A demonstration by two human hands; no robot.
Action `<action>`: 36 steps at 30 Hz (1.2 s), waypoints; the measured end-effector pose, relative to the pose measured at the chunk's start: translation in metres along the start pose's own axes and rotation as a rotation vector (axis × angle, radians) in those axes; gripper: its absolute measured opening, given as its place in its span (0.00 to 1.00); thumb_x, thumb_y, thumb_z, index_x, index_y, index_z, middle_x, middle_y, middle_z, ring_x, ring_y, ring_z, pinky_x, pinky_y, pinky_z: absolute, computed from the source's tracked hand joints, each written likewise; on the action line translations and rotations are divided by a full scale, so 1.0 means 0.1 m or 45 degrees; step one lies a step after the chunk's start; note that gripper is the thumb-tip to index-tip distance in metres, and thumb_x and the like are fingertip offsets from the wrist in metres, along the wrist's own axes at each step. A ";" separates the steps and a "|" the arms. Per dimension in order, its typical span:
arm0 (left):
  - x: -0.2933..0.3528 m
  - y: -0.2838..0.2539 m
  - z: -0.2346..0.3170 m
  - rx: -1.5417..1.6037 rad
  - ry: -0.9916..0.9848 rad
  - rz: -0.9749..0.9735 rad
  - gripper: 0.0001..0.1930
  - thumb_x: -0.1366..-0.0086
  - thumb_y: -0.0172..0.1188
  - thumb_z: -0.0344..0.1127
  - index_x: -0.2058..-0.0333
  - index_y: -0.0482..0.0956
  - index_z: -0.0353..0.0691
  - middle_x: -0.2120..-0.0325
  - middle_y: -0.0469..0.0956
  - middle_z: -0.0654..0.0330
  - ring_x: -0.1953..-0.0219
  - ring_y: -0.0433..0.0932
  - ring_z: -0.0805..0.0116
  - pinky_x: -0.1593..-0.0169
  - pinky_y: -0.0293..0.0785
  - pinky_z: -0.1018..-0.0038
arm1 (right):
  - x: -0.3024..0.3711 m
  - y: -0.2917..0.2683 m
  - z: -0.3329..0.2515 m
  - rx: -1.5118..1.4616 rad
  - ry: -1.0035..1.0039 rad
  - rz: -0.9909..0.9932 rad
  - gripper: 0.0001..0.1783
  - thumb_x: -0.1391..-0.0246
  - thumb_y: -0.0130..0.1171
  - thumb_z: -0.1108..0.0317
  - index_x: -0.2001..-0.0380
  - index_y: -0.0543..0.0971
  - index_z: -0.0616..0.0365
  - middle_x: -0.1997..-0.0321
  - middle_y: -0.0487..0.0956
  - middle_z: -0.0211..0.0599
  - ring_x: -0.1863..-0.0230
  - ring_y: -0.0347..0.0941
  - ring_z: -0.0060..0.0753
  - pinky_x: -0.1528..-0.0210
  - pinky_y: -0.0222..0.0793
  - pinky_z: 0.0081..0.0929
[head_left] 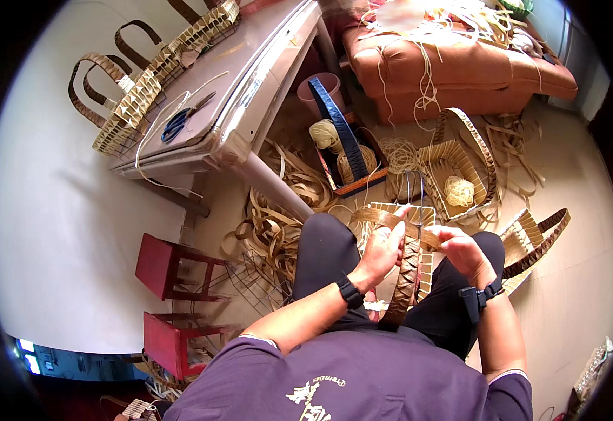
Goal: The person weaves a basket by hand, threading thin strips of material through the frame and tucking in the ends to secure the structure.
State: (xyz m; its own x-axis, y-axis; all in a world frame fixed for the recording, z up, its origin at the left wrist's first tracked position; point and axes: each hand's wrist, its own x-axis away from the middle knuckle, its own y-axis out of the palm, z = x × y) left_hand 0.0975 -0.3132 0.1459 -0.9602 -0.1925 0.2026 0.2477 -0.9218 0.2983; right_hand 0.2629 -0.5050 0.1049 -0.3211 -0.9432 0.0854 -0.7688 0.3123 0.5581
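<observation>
Between my knees sits a woven basket [427,270] of pale strips on a wire frame. Its arched handle [406,277] rises toward me, the near part wrapped in a brown criss-cross braid. My left hand [382,254] is closed at the handle's upper part, with its thumb and fingers on a flat brown strip [368,216] that loops out to the left. To the right of the handle, my right hand [462,249] pinches the strip where it crosses over. Bare wire of the handle's frame shows just beyond my fingers.
Finished-looking baskets [127,105] line the table [201,133] at left, beside blue-handled scissors [174,126]. Heaped strips [289,182] cover the floor near a blue-handled basket [338,123] holding yarn balls. Red stools [159,270] stand at left, an orange sofa [447,77] behind.
</observation>
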 end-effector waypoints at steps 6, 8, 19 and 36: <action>0.05 0.08 0.13 -0.147 0.016 0.031 0.29 0.23 0.48 0.40 0.28 0.55 0.43 0.74 0.72 0.69 0.76 0.70 0.84 0.73 0.68 0.82 | -0.06 0.09 -0.24 0.366 -0.010 0.103 0.12 0.49 0.65 0.68 0.62 0.85 0.60 0.49 0.80 0.38 0.47 0.74 0.33 0.37 0.61 0.31; 0.04 0.13 0.17 -0.075 -0.088 0.068 0.30 0.23 0.48 0.40 0.27 0.53 0.47 0.74 0.69 0.70 0.78 0.66 0.84 0.72 0.68 0.82 | 0.12 -0.17 -0.31 0.175 -0.160 0.178 0.11 0.49 0.63 0.69 0.63 0.86 0.60 0.54 0.82 0.38 0.49 0.75 0.33 0.41 0.64 0.31; 0.05 0.13 0.25 0.050 -0.073 0.123 0.35 0.25 0.53 0.47 0.26 0.49 0.51 0.77 0.65 0.72 0.80 0.64 0.85 0.77 0.65 0.83 | 0.15 -0.09 -0.52 0.509 0.145 0.120 0.04 0.51 0.67 0.76 0.72 0.80 0.61 0.52 0.76 0.35 0.51 0.71 0.29 0.45 0.66 0.32; 0.08 0.16 0.31 0.238 -0.336 0.250 0.27 0.23 0.47 0.55 0.29 0.59 0.62 0.76 0.66 0.70 0.79 0.64 0.83 0.75 0.68 0.83 | 1.03 -0.53 -1.07 1.751 0.393 0.583 0.15 0.59 0.73 0.71 0.66 0.81 0.61 0.53 0.80 0.39 0.52 0.78 0.37 0.48 0.74 0.32</action>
State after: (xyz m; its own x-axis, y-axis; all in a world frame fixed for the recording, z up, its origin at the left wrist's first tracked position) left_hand 0.0976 -0.3189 0.1807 -0.8315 -0.2439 0.4991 0.4668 -0.7937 0.3899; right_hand 0.3296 -0.6308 0.1729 -0.6823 -0.6666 0.3003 -0.6000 0.2758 -0.7510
